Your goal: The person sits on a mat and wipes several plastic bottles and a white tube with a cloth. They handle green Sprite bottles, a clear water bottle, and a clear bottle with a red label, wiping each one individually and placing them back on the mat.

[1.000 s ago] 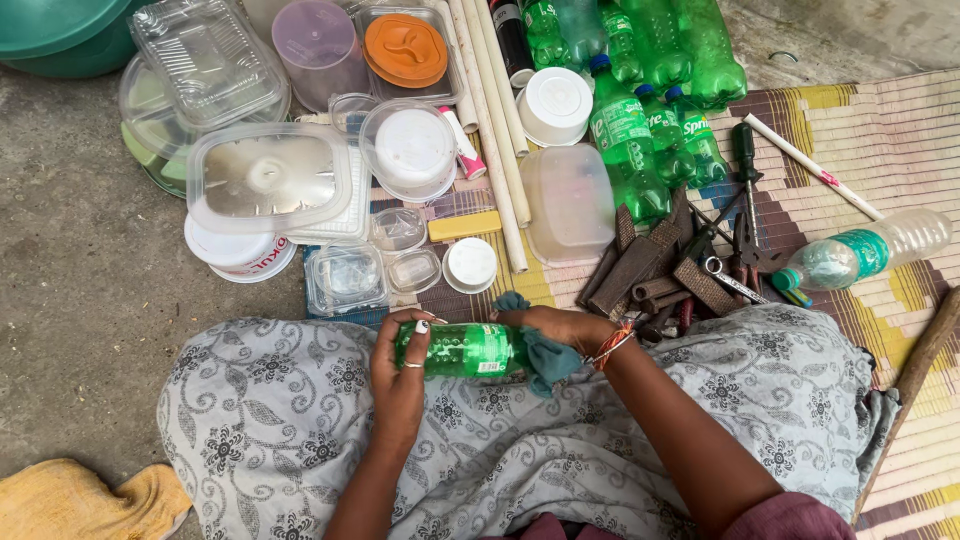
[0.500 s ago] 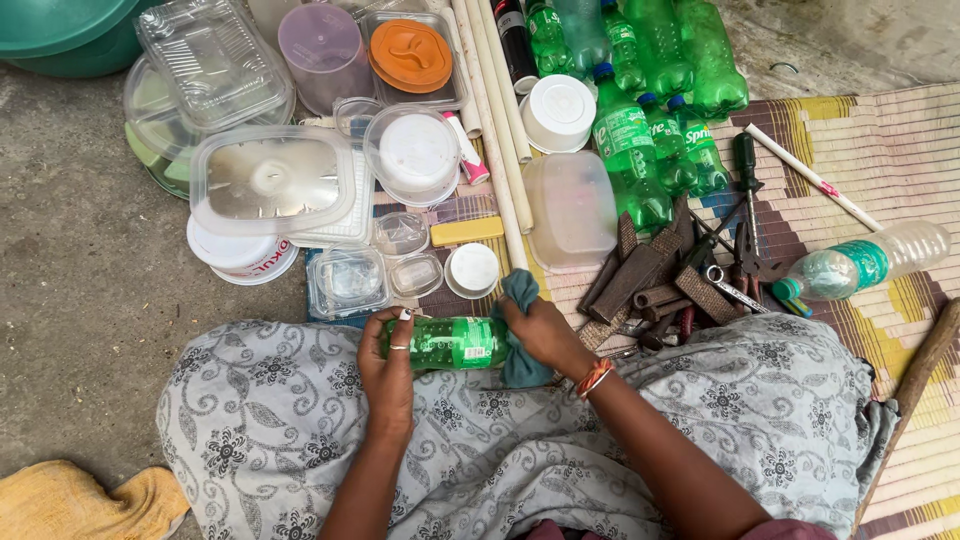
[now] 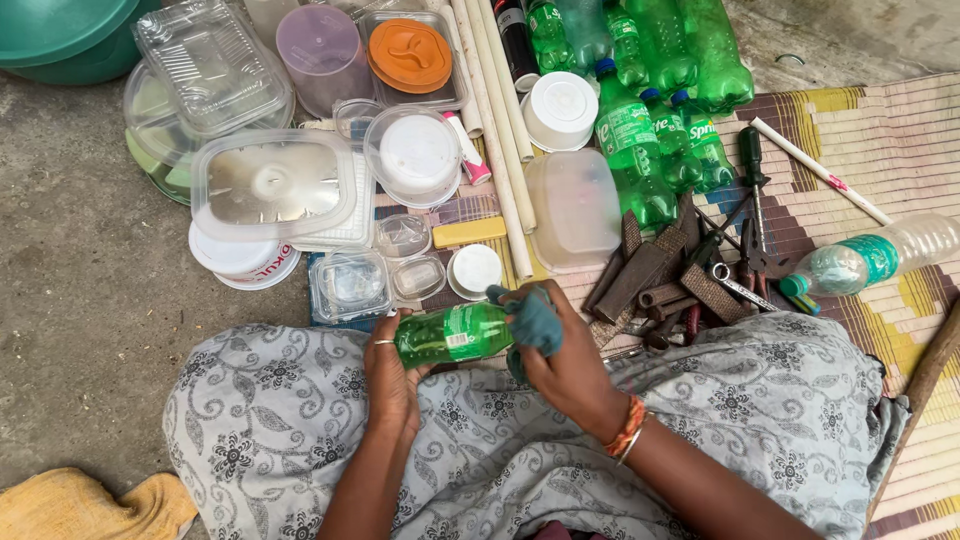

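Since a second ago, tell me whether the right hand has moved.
Yes. The right hand with its teal cloth turned over the green bottle, wrist swinging down, away from the white lid.

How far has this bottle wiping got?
Done: cannot tell; no wiped pile shows. In hand: the left hand holds a small green plastic bottle while the right hand presses a teal cloth on its end. Left: possibly the green bottles lying beyond.

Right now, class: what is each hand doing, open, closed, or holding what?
Left hand: closed around the green bottle.
Right hand: closed on the teal cloth, pressed against the bottle's end.
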